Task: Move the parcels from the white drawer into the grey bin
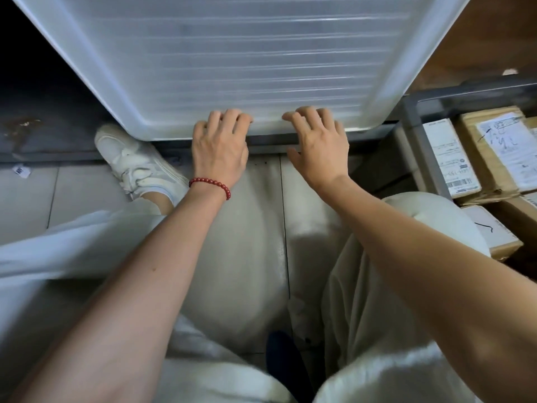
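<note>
Both palms down on near edge of white drawer [232,62]: left hand [220,146] with red bead bracelet [211,185], right hand [318,144] beside it, fingers spread. Labelled parcels [491,158] in grey bin [421,146] at right. White shoe [130,158] at left.

White sneaker [136,161] at ten o'clock, resting on grey floor tiles [72,193]. Red bead bracelet [213,185] at centre. Grey metal shelf frame [421,141] at three o'clock.

White drawer [238,62] blurred, cut off at top; its contents unseen.
</note>
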